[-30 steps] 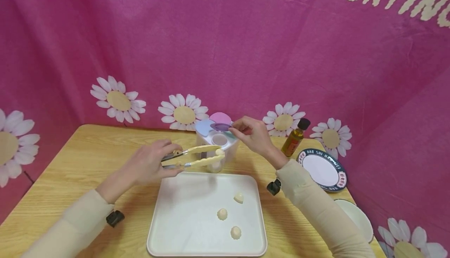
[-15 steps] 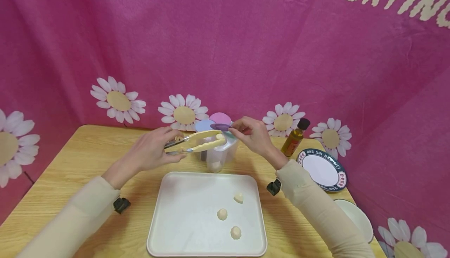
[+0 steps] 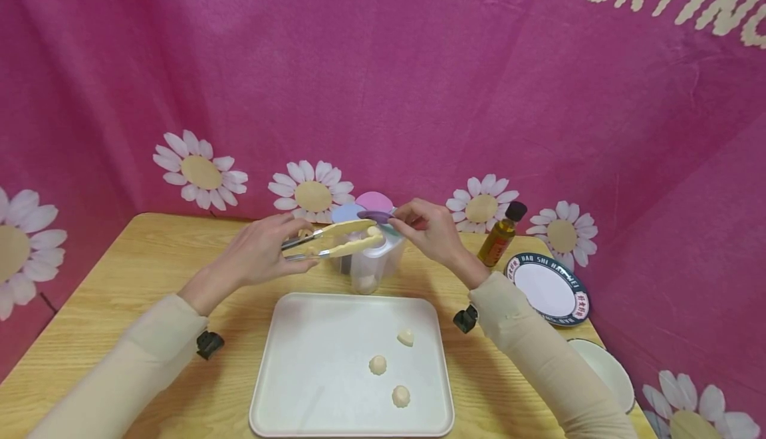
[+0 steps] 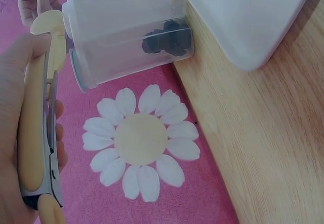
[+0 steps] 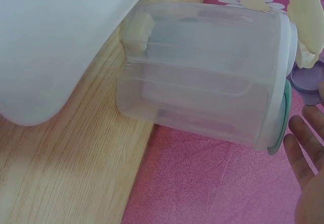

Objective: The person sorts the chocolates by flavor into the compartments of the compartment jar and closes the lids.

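Note:
My left hand (image 3: pixel 260 249) grips a pair of tongs (image 3: pixel 344 247) with cream tips and metal arms. Between the tips sits a small pale piece (image 3: pixel 374 232), just above the opening of a clear divided container (image 3: pixel 368 269). Thumb and fingers of my right hand (image 3: pixel 432 229) pinch the raised purple lid (image 3: pixel 376 216) of that container. Its other lids are blue, pink and green; the green lid (image 5: pixel 281 117) lies down in the right wrist view. Inside, dark pieces (image 4: pixel 169 39) show in one compartment and a pale piece (image 5: pixel 139 33) in another.
In front of the container lies a white tray (image 3: pixel 323 366) with three pale pieces (image 3: pixel 378 364) on its right half. To the right stand an oil bottle (image 3: pixel 501 236), a dark-rimmed plate (image 3: pixel 579 292) and a pale dish (image 3: pixel 607 372). A pink cloth (image 3: pixel 383 80) hangs behind the table.
My left hand has raised the tongs and pale piece from in front of the container to above its opening. My right hand stays on the purple lid.

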{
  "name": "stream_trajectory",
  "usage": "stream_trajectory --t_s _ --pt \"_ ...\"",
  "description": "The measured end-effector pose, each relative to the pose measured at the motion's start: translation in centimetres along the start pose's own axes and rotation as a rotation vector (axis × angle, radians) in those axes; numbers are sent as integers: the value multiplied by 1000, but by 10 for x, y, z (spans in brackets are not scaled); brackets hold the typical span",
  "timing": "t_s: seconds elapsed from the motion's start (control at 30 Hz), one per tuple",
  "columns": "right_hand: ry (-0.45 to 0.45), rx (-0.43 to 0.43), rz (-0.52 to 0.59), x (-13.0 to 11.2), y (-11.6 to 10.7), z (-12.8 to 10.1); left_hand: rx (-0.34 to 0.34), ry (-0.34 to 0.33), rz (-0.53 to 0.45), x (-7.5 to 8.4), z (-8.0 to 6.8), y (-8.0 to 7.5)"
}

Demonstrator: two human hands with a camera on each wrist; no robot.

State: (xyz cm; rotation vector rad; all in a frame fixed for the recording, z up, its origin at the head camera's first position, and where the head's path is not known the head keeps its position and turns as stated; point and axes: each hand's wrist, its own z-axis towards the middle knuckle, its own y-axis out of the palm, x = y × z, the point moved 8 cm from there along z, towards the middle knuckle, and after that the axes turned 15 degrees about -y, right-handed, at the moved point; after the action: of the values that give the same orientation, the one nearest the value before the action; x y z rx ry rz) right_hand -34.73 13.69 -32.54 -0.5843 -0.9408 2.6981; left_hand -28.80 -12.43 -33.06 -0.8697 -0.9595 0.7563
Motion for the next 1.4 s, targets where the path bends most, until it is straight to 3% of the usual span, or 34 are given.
stream_trajectory --t_s 0.3,0.6,0.8,1.07,1.4 --pt "-11 -2 -12 1 -1 1 -27 -27 33 -3 -11 -5" --pt "1 -3 -14 2 -1 1 -50 57 108 5 -38 -1" --pt "8 -6 -10 1 -2 1 -110 82 121 11 -55 16" --pt "5 -11 -10 2 -1 1 -240 101 98 17 -73 44" --pt "6 -13 -6 2 1 -1 -320 135 105 23 -91 74"
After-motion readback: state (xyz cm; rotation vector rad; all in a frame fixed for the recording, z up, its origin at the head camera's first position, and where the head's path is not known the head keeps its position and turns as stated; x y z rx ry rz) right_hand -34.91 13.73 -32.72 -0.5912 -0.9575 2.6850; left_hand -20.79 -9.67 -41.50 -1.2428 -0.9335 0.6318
